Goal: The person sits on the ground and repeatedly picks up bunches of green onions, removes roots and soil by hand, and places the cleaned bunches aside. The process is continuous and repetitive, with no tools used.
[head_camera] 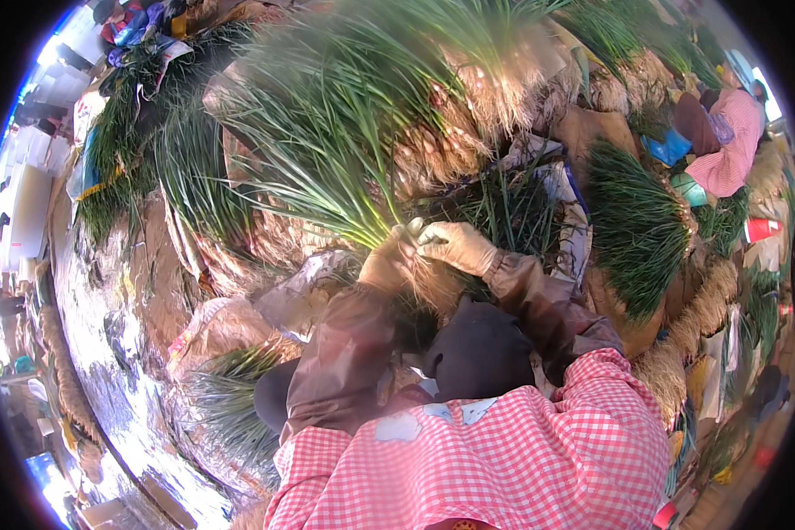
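My gloved left hand (383, 266) is wrapped around a bunch of green onions (364, 222), just above their white bases. The long leaves fan up and to the left, and the pale stringy roots (434, 285) hang below the fist. At the base of the bunch, the curled fingers of my gloved right hand (458, 246) meet the left thumb and pinch the stalk ends. Exactly which stalk they grip is hidden. Loose green leaves (513, 212) lie in a heap just beyond the right hand. Brown sleeve covers reach both wrists.
Rooted green onions (437, 149) are piled ahead, with more bundles at left (202, 179) and right (636, 225). A smaller bundle (232, 397) lies near my left knee (275, 397). Another person (725, 132) sits at right, and one (129, 26) is at far upper left.
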